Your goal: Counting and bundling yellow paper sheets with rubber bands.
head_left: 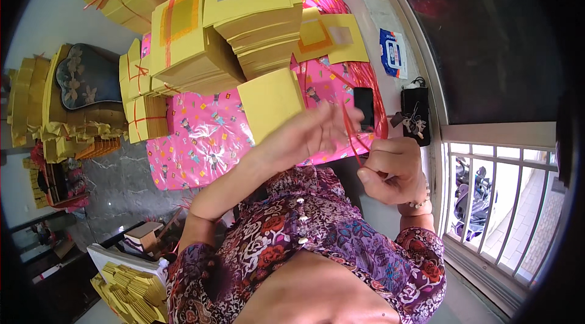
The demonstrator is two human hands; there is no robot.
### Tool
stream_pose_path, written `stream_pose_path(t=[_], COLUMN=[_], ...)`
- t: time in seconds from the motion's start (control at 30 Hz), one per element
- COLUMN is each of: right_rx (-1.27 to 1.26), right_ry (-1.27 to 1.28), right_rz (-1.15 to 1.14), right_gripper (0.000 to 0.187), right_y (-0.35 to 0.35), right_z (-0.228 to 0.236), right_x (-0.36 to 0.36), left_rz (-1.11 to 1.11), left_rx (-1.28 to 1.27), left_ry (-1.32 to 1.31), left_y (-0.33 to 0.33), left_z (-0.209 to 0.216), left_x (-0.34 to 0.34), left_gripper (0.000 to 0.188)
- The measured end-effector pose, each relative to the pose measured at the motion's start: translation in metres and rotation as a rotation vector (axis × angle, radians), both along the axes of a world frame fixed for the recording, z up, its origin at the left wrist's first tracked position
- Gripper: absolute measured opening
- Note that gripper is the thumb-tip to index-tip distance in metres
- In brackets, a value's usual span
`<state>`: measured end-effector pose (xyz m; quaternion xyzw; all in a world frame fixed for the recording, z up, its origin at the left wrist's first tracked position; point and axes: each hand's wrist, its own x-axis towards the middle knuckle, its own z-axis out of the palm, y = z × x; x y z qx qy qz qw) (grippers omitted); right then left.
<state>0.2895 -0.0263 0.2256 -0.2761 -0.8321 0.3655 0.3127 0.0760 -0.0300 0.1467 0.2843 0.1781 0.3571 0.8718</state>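
Observation:
My right hand [393,171] is closed in a fist around a red plastic string [349,123], a loop of which rises toward my left hand. Beside that loop, my left hand [314,135] is slightly blurred, its fingers stretched and apart; whether a fingertip touches the string cannot be made out. More red strings [379,89] run along the right side of the table. A low pile of yellow paper sheets [271,104] lies just beyond my left hand. Past my hands rests a dark phone [364,107].
Tall stacks of yellow paper [256,25] stand on the pink patterned tablecloth [201,141], with string-tied bundles [146,120] at the left. Loose yellow sheets [344,40] lie farther back. A wipes pack [393,53] and keys [415,124] sit by the window [499,202]. A chair back [88,77] stands left.

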Motion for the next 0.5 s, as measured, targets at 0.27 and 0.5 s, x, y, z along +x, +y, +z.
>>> stream_pose_path(t=[0.27, 0.5], right_rx=[-0.188, -0.142], right_ry=[0.192, 0.196], right_rz=[-0.515, -0.343], right_gripper=[0.023, 0.015], right_y=[0.051, 0.033], right_z=[-0.042, -0.076], right_x=[-0.004, -0.06], left_rz=[0.677, 1.023], left_rx=[0.187, 0.16], left_ry=[-0.301, 0.038], left_y=[0.006, 0.002], left_z=[0.015, 0.004], left_x=[-0.088, -0.07], left_gripper=[0.03, 0.029])
